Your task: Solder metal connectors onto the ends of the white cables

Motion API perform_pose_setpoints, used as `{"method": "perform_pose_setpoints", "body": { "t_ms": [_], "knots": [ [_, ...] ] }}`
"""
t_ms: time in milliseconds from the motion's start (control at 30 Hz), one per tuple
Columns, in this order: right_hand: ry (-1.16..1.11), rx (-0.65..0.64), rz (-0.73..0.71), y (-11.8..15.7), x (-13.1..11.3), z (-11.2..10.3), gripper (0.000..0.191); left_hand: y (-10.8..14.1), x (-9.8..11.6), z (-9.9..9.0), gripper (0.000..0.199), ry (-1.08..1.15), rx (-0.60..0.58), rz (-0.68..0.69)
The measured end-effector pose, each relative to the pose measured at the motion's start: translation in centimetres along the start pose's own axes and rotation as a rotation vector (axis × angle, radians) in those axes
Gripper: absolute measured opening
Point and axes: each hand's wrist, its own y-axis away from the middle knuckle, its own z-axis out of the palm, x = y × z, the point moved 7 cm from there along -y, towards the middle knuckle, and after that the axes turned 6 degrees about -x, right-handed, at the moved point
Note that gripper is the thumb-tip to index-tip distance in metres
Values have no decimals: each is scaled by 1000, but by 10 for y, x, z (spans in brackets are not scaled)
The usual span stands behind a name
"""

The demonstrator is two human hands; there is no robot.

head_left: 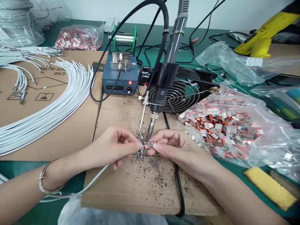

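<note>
Between finger and thumb, my left hand (117, 146) pinches the end of a white cable (96, 176), which trails down to the left. My right hand (179, 143) grips a small USB connector (151, 144), metal with orange plastic, meeting the cable end. Directly above the joint points the tip of a soldering iron (151, 126), mounted on a stand. Beside the tip runs a thin bent solder feed tube (142, 120). Fingertips hide part of the wire ends, so I cannot tell whether the iron touches them.
A blue solder feeder (120, 76) with a solder spool (124, 38) stands behind. White cables (70, 93) lie bundled on cardboard at left. A fan (180, 93) and a bag of USB connectors (220, 128) sit right, near a yellow sponge (269, 187). Solder bits litter the cardboard (117, 193).
</note>
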Motion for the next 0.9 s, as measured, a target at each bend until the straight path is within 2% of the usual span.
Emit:
{"method": "perform_pose_setpoints", "body": {
  "t_ms": [333, 900],
  "knots": [
    [101, 91, 21, -1, -1, -3, 15, -3, -2, -1, 20, -19, 36, -28],
    [174, 90, 14, -1, -2, -1, 20, -1, -4, -2, 22, -65, 45, -27]
  ]
}}
